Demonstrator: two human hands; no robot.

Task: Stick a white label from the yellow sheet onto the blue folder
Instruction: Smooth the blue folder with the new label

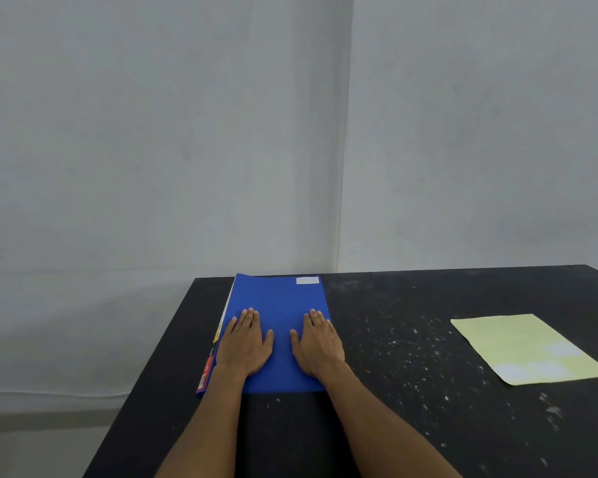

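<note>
Blue folder (278,298) is laid flat near the left edge of the black tabletop (411,426), closed, long side running away from the camera. A white label (307,280) is seen stuck at its far right corner. Left hand (245,343) and right hand (320,343) are both pressed palm-down on the near half of the folder, side by side but apart, fingers straight and pointed away. Nothing is held in either grip; both are released and flat. Red and yellow print is visible along the folder's left spine. Yellow sheet (529,348) is placed well apart to the right on the tabletop, lying flat and angled, with pale patches on its near part. White specks are scattered over the tabletop between folder and sheet.
</note>
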